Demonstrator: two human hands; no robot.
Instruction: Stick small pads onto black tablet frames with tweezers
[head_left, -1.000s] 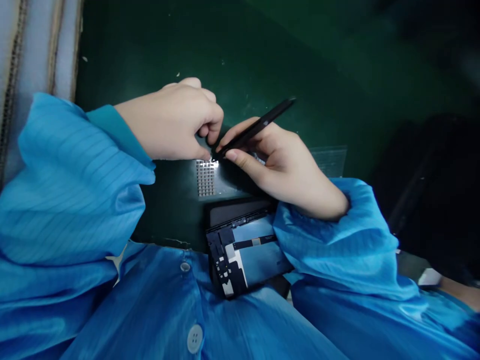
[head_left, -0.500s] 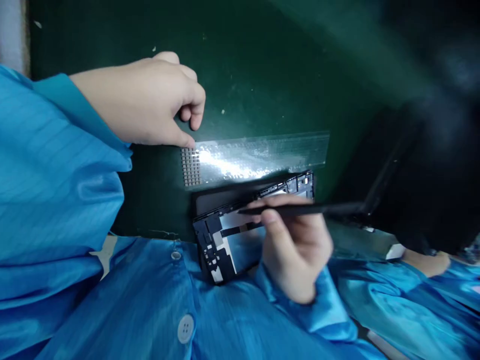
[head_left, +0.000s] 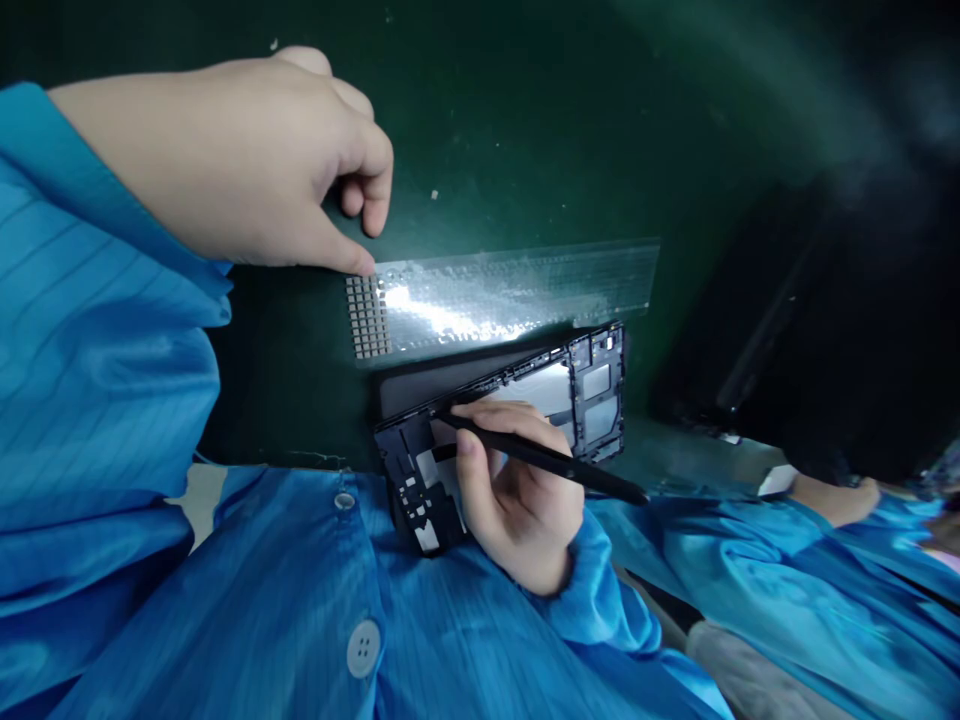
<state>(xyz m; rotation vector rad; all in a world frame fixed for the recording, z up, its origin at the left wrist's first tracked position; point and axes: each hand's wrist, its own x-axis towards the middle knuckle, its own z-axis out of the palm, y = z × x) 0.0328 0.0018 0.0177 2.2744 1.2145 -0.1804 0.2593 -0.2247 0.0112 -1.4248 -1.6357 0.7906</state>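
My left hand (head_left: 277,165) has its thumb pressed on the top left corner of a clear plastic sheet (head_left: 517,285), its other fingers loosely curled and apart from the thumb. Rows of small grey square pads (head_left: 367,317) cover the sheet's left end. Below it lies an opened phone frame (head_left: 598,400), tilted, with black and silver inner parts. Pinched in my right hand (head_left: 525,500) are slim black tweezers (head_left: 559,462), their tip at the frame's upper left edge. Whether anything sits in the tip is too small to tell. My right hand hides the frame's middle.
Under the frame's upper edge shows a dark flat slab (head_left: 427,385). On the right, a large black object (head_left: 817,330) stands on the green table (head_left: 525,120). Beyond my right arm are another person's blue sleeve (head_left: 750,560) and hand (head_left: 836,498).
My right hand has moved left and down across the phone frame, bringing the tweezers' tip to its upper left edge. The tweezers now slant down to the right. My left thumb stays on the sheet.
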